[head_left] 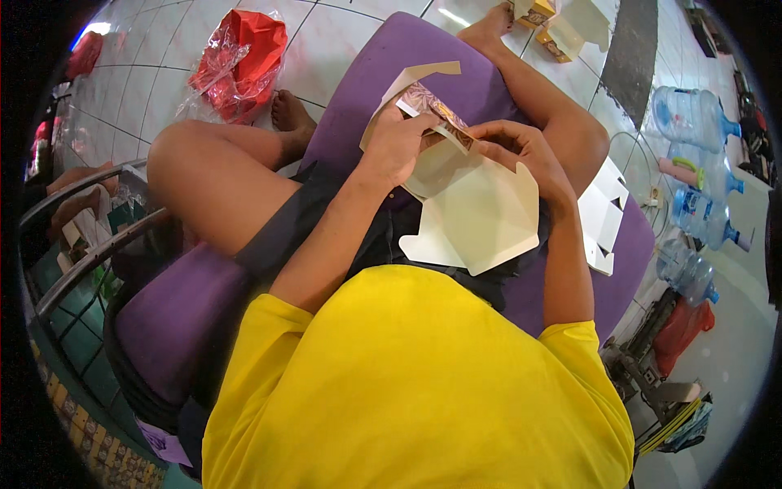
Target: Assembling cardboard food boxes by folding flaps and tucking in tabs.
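A partly folded cardboard box [481,204] lies over my lap, its pale inner side facing up. Its far wall shows a brown and gold printed pattern, and a wide lid flap spreads toward my body. My left hand [397,148] is closed around the left part of that wall, with the thumb on top. At the wall's right corner, my right hand [525,153] pinches the card between thumb and fingers. Part of the folded corner is hidden behind my fingers. Beside my right arm, a flat white box blank [601,216] rests on the purple cushion [366,61].
Yellow-brown boxes [547,28] sit on the tiled floor at the far right. A red bag in clear plastic [240,65] lies at the far left. Several large blue water jugs [688,118] lie along the right. A metal chair frame [81,244] stands at the left.
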The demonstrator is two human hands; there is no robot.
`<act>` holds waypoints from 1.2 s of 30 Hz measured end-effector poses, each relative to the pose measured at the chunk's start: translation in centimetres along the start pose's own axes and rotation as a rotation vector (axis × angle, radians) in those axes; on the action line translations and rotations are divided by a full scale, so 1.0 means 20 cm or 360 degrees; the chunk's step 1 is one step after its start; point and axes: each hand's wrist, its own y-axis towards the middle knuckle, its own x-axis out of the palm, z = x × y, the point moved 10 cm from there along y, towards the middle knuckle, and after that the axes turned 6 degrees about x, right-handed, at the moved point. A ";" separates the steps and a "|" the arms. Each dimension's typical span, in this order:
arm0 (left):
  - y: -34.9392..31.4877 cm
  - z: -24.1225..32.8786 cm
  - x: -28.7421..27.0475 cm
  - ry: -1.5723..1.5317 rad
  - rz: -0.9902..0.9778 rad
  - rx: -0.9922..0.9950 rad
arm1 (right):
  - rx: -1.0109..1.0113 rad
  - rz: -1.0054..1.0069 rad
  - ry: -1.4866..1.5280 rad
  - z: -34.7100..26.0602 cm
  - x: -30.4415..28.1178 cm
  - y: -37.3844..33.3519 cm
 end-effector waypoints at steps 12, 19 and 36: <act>0.01 -0.04 -0.05 0.0130 0.0169 0.0106 | 0.0024 0.0043 0.0030 -0.04 0.05 0.04; 0.04 -0.04 -0.04 0.0178 0.0214 0.0089 | -0.0251 0.0389 -0.0340 -0.09 0.04 0.07; 0.05 -0.04 -0.02 0.0337 0.0221 0.0271 | -0.0596 0.0882 -0.0837 -0.26 0.13 -0.02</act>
